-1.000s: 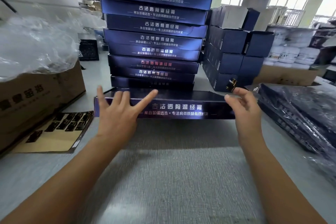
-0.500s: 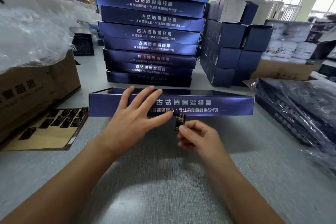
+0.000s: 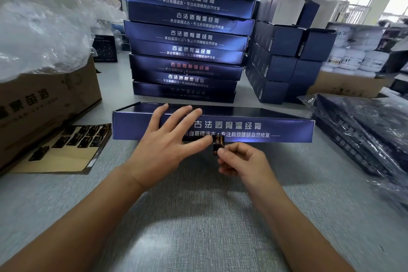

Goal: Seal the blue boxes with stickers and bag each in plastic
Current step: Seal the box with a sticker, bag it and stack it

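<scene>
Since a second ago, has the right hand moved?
Yes. The right hand has come in from the right end of the front box to the middle of its near face, by the left hand, pinching a sticker.

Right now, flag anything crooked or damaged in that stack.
The stack is uneven: boxes sit twisted and offset, edges not lining up. One box has a dented, creased right edge. The box on the table looks intact.
</scene>
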